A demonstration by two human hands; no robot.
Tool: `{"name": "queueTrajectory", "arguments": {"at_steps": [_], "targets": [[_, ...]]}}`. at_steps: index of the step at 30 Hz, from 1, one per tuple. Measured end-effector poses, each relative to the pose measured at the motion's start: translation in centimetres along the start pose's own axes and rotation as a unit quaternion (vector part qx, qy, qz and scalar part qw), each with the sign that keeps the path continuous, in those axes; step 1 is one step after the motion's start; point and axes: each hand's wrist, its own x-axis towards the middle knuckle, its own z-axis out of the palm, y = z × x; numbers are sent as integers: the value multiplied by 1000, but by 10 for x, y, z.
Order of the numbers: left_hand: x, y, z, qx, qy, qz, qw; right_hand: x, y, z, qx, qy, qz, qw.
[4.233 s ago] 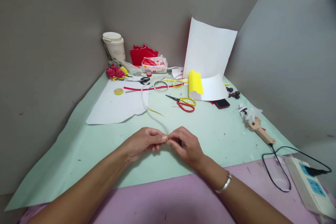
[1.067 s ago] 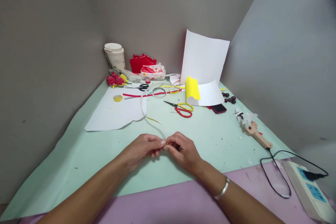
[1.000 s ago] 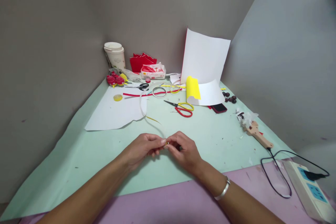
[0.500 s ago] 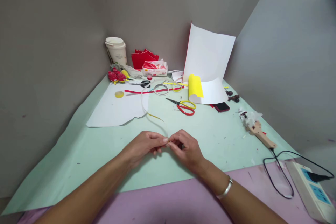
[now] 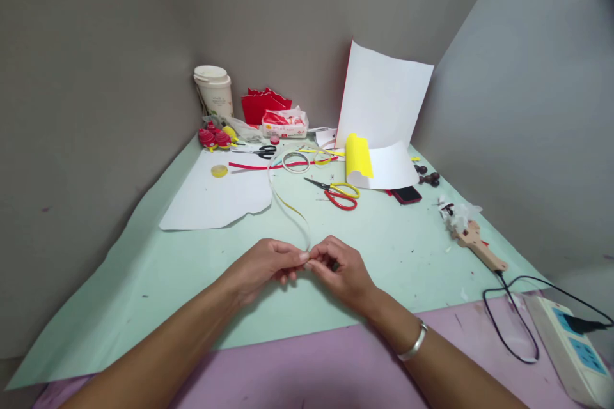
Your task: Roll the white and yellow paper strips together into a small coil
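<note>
My left hand [image 5: 271, 266] and my right hand [image 5: 341, 270] meet over the green sheet, fingertips pinched together. Between them they grip the end of a thin strip [image 5: 291, 208], white and yellowish, perhaps paper. From the fingertips it curves up and away toward the back of the table; the pinched end is hidden by my fingers. Beyond my hands lie scissors with one red and one yellow handle [image 5: 341, 195]. Near the strip's far part are a white ring-shaped roll [image 5: 284, 163] and a narrow red strip [image 5: 249, 167].
A white paper sheet [image 5: 201, 204] lies left, with a yellow tape roll [image 5: 219, 170] on it. Behind stand a lidded cup [image 5: 214, 92] and a wipes pack [image 5: 285, 124]. On the right are a yellow crepe roll [image 5: 358, 156], a phone [image 5: 407, 195], a corded glue gun [image 5: 480, 250] and a power strip [image 5: 570, 345].
The curved strip has swung a little to the right and its bend looks looser. Both hands keep their pinch in nearly the same place.
</note>
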Motion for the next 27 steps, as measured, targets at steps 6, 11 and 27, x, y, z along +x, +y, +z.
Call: {"name": "queueTrajectory", "arguments": {"at_steps": [6, 11, 27], "targets": [[-1, 0, -2, -3, -18, -13, 1000, 1, -1, -2, 15, -19, 19, 1000], [1, -1, -1, -13, 4, -13, 1000, 0, 0, 1, -17, 7, -20, 1000], [-1, 1, -4, -5, -40, -4, 999, 0, 0, -1, -32, 4, -69, 997]]}}
